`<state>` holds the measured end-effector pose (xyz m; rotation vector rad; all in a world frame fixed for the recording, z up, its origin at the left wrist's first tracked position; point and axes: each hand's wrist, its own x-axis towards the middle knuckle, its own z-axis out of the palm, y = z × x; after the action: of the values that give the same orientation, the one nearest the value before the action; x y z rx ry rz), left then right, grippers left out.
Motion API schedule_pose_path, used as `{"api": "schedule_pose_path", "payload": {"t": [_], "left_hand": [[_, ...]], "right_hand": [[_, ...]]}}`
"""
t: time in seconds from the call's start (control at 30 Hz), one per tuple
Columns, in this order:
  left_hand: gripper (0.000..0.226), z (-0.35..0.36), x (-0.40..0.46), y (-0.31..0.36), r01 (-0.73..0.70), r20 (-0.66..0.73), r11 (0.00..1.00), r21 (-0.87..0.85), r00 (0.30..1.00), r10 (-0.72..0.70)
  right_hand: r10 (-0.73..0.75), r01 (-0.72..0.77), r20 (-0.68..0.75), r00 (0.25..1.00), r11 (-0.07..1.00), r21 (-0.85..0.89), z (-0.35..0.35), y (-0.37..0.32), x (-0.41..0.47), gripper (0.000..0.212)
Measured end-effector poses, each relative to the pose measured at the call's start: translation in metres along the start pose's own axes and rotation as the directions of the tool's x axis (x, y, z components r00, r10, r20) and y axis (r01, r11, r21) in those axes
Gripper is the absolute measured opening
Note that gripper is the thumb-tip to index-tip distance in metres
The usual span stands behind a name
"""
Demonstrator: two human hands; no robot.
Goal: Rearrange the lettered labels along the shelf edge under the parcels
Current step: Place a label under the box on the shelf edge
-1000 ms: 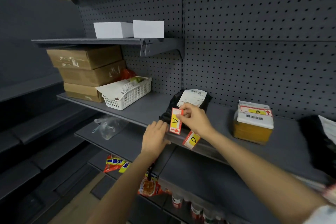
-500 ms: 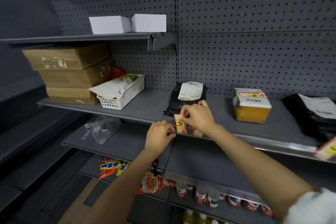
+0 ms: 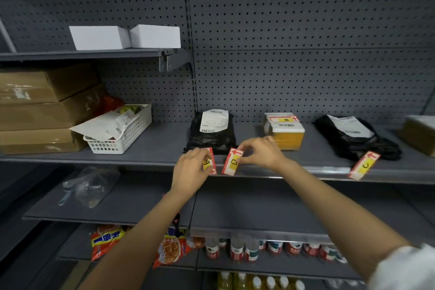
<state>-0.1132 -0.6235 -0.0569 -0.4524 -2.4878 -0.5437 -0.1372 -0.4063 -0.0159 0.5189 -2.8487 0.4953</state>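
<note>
Labels [image 3: 232,162] red-white, yellow centre; parcels [image 3: 210,135] black; pegboard [image 3: 306,30] grey, dotted; basket [image 3: 122,135] white.

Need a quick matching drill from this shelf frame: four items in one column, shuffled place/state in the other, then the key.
Items
1. A label
2. D label
3. C label
4. yellow parcel

Places/states
a. on the shelf, marked B on top
b. pinched by the right hand
c. on the shelf edge below the right black bag, no hand on it
d. under the left hand fingers

Pairs: 1-d, 2-b, 3-c, 4-a
</note>
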Motion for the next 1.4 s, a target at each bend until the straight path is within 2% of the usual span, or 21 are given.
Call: {"api": "schedule_pose_path", "payload": {"t": [0.17, 0.27, 0.37, 0.43, 0.53, 0.63, 0.77, 0.93, 1.2, 1.4], "left_hand": [[0.021, 0.009, 0.017, 0.032, -0.125, 0.072, 0.988, -0.092, 0.989, 0.132], [0.023, 0.017, 0.035, 0.058, -0.215, 0.096, 0.972, -0.099, 0.97, 0.224], [0.024, 0.033, 0.052, 0.102, -0.286, 0.09, 0.949, -0.133, 0.95, 0.299], [0.024, 0.048, 0.06, 0.142, -0.331, 0.102, 0.927, -0.175, 0.931, 0.351], [0.024, 0.076, 0.065, 0.209, -0.445, 0.162, 0.867, -0.224, 0.86, 0.484], [0.024, 0.104, 0.068, 0.28, -0.527, 0.173, 0.811, -0.255, 0.8, 0.575], [0.027, 0.144, 0.071, 0.367, -0.537, 0.177, 0.797, -0.278, 0.787, 0.591], [0.03, 0.198, 0.075, 0.455, -0.539, 0.235, 0.799, -0.267, 0.767, 0.597], [0.033, 0.266, 0.085, 0.543, -0.505, 0.221, 0.843, -0.187, 0.814, 0.537], [0.042, 0.294, 0.092, 0.56, -0.478, 0.219, 0.874, -0.081, 0.847, 0.484]], "right_hand": [[0.129, -0.097, -0.098, 0.987, 0.956, 0.278, -0.006, 0.004, -0.005, 0.009], [0.196, -0.121, -0.193, 0.961, 0.931, 0.345, -0.039, 0.024, -0.018, 0.009], [0.264, -0.166, -0.307, 0.914, 0.936, 0.312, -0.075, 0.061, -0.051, 0.015], [0.337, -0.231, -0.329, 0.882, 0.919, 0.319, -0.095, 0.089, -0.082, 0.013], [0.453, -0.351, -0.336, 0.826, 0.879, 0.323, -0.124, 0.136, -0.131, 0.012], [0.507, -0.429, -0.364, 0.782, 0.86, 0.275, -0.154, 0.185, -0.18, 0.009], [0.568, -0.539, -0.38, 0.73, 0.821, 0.19, -0.19, 0.245, -0.238, 0.009], [0.612, -0.614, -0.316, 0.725, 0.782, 0.108, -0.218, 0.326, -0.289, 0.016], [0.583, -0.572, -0.252, 0.772, 0.811, 0.122, -0.237, 0.43, -0.314, 0.012], [0.515, -0.484, -0.241, 0.823, 0.857, 0.176, -0.242, 0.47, -0.304, 0.01]]}}
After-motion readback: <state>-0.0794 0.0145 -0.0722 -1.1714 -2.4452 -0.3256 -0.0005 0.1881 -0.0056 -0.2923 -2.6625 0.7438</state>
